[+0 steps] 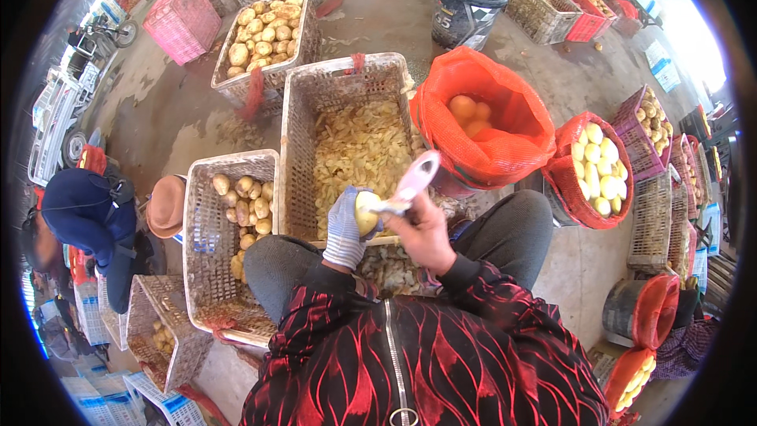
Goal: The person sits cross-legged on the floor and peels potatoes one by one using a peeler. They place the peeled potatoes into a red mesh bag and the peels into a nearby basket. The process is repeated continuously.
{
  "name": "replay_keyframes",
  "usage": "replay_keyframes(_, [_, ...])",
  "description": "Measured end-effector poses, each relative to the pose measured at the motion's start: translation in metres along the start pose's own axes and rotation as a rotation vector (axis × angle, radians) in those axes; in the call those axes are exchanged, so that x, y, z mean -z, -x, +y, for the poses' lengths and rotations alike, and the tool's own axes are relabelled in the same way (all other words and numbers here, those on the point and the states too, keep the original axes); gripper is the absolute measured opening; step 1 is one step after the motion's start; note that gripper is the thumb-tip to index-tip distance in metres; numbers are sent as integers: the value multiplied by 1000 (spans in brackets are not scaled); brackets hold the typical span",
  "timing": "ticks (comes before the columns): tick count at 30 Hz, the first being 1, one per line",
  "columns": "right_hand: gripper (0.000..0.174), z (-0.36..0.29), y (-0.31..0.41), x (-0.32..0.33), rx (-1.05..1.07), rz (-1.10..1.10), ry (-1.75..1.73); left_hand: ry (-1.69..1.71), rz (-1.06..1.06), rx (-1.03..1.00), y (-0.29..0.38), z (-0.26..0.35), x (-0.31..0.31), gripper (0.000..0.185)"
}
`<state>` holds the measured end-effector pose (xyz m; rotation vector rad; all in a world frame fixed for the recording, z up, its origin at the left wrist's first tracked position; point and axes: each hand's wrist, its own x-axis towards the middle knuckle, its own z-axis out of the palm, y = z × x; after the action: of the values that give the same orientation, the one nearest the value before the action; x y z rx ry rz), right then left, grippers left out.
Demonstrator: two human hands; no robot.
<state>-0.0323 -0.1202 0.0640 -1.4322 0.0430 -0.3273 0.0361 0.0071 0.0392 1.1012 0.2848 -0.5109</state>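
Note:
My left hand (345, 229), in a blue and white striped glove, holds a potato (368, 213) with pale, peeled flesh on the side I see. My bare right hand (427, 233) grips a peeler (416, 177) by its pink and white handle, its head against the potato. Both hands are above the near edge of a plastic crate (295, 148) that holds a layer of potato peelings (361, 154). The peeler's blade is too small and blurred to make out.
A crate of unpeeled potatoes (251, 204) stands at my left. Right of the peelings is a bucket lined with a red mesh bag (502, 157), peeled potatoes inside. Farther off are a full potato crate (266, 35), a black bucket (467, 12) and a person in dark blue (89, 213).

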Motion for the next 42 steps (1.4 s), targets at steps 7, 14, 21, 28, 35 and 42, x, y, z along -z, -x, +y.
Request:
replay_keyframes(7, [16,30,-37,39,-111,347,-202,17,-22,69,3,3,-1,41])
replay_keyframes(14, [17,-2,-32,33,-234,178,-281,158,-154,171,-1,4,0,53])
replay_keyframes(21, [22,7,-14,6,-191,-85,-52,50,69,123,-12,-10,4,49])
replay_keyframes(28, [16,23,-31,33,-119,282,-200,6,-31,-29,-5,-5,6,45])
replay_keyframes(35, [14,-2,-35,35,-194,200,-236,187,-106,130,-2,4,3,48])
replay_keyframes(42, [24,15,-9,13,-152,-127,-9,50,65,124,-1,0,-4,48])
